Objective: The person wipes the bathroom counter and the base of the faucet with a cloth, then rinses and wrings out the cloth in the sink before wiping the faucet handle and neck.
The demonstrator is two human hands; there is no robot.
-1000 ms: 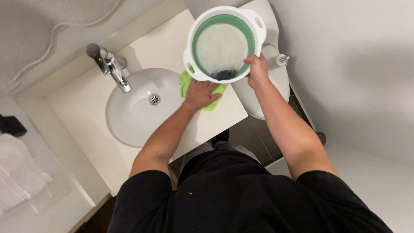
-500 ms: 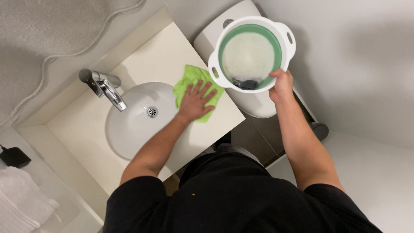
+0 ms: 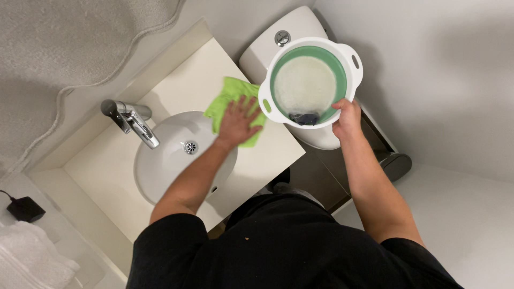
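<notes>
1. Green cloth (image 3: 230,101): it lies flat on the cream counter (image 3: 267,155), at about 2 o'clock from the round white sink (image 3: 166,160) and just beside its rim.
2. Your left hand (image 3: 238,122) presses down on the cloth with fingers spread wide and the palm flat; nothing is gripped, the hand only bears on the fabric.
3. White basin (image 3: 310,83) with a green inner wall: you hold it in the air at 3 o'clock from the cloth, above the counter's edge and the toilet tank. Its near rim overlaps the cloth's right edge in the view; whether they touch cannot be told.
4. Your right hand (image 3: 347,119) is closed on the basin's rim at its 5 o'clock point, thumb over the edge.
5. Inside the basin, a small dark object (image 3: 306,118) sits low at 6 o'clock against the wall; its kind is unclear.
6. The two hands are apart, the basin's near rim between them.
7. The chrome tap (image 3: 131,122) stands at 10 o'clock from the sink, and the drain (image 3: 190,146) shows in the bowl.
8. The white toilet tank (image 3: 278,40) with its round flush button (image 3: 282,37) sits behind the basin.
9. At far 8 o'clock lie a folded white towel (image 3: 27,262) and a small black adapter (image 3: 25,207).
</notes>
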